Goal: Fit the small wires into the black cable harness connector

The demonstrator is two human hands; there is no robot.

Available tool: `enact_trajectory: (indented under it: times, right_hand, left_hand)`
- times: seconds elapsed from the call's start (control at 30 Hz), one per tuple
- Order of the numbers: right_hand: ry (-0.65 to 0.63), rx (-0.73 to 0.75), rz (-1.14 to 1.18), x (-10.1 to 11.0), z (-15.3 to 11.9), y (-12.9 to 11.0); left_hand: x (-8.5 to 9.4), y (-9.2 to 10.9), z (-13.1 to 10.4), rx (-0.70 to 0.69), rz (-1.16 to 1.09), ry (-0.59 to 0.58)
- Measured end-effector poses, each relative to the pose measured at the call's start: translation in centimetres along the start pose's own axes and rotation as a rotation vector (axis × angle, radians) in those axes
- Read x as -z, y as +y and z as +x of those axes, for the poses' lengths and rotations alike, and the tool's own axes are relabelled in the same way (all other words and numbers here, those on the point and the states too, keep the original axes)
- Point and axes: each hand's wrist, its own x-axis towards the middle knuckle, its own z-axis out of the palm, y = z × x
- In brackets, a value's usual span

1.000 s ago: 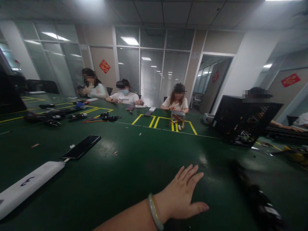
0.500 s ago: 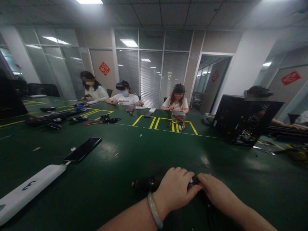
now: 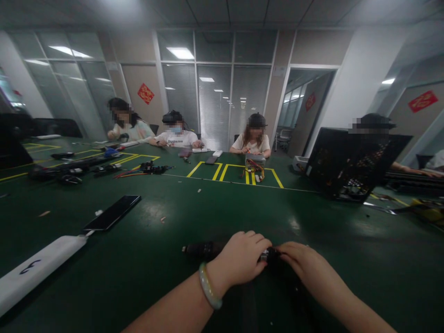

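Observation:
A black cylindrical tool [image 3: 199, 251], shaped like an electric screwdriver, lies level just above or on the green table, with a small metal tip at its left end. My left hand [image 3: 237, 256], with a pale bangle at the wrist, is wrapped over its middle and right part. Fingers and thumb of my right hand [image 3: 301, 259] are pinched together at the tool's dark right end [image 3: 274, 253]. What exactly that hand grips is hidden by the fingers; a dark cord seems to hang below it.
To the left, a white power bank [image 3: 41, 263] is joined to a black phone [image 3: 113, 212]. Cables and dark parts [image 3: 152, 167] lie farther back. A black computer case [image 3: 354, 166] stands at right. Several people sit across the table, one behind a metal box with wires [image 3: 255, 164].
Both hands and the tool have shifted slightly left and up in view, as the whole scene has moved too. A small gap has opened between my hands at the tool's right end.

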Motion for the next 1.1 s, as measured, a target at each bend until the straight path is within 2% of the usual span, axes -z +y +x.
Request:
enact_trajectory:
  times: [0.13, 0.2, 0.3, 0.37, 0.43, 0.5, 0.57, 0.67, 0.8, 0.97, 1.1]
  right_hand:
    - [0.121, -0.028, 0.207, -0.6, -0.7, -0.7]
    - [0.071, -0.075, 0.444, -1.2, -0.9, -1.6]
    - [0.02, -0.189, 0.919, -1.4, -0.9, -2.6]
    - [0.12, -0.207, 1.169, -0.6, -0.8, -2.7]
    - [0.26, -0.177, 1.285, 0.5, -0.8, -2.4]
    - [0.277, -0.142, 1.193, 1.3, -0.9, -1.9]
    - [0.154, -0.15, 0.973, 1.2, -0.9, -1.4]
    - [-0.047, -0.182, 0.718, -0.3, -0.7, -1.0]
    - [-0.095, -0.243, 0.472, -1.3, -0.7, -1.0]
    - [-0.218, -0.211, 0.436, -0.5, -1.2, -0.8]
    - [-0.203, -0.235, 0.453, -0.5, -1.2, -0.6]
  left_hand:
    - [0.4, -0.4, -0.1, 0.061, 0.041, -0.029]
    - [0.4, -0.3, -0.2, 0.071, 0.065, -0.042]
    - [0.0, 0.2, -0.2, 0.087, 0.073, -0.025]
    - [-0.5, 0.5, -0.1, 0.098, 0.067, 0.001]
    - [-0.8, 0.5, 0.0, 0.103, 0.056, 0.017]
    - [-0.9, 0.4, 0.2, 0.091, 0.043, 0.021]
    - [-1.0, 0.4, 0.3, 0.082, 0.036, 0.026]
    - [-1.0, 0.7, 0.3, 0.084, 0.042, 0.029]
    - [-1.2, 1.4, 0.2, 0.104, 0.058, 0.031]
    - [-1.0, 1.9, 0.1, 0.122, 0.021, 0.036]
    - [-0.9, 1.9, 0.0, 0.138, -0.044, 0.052]
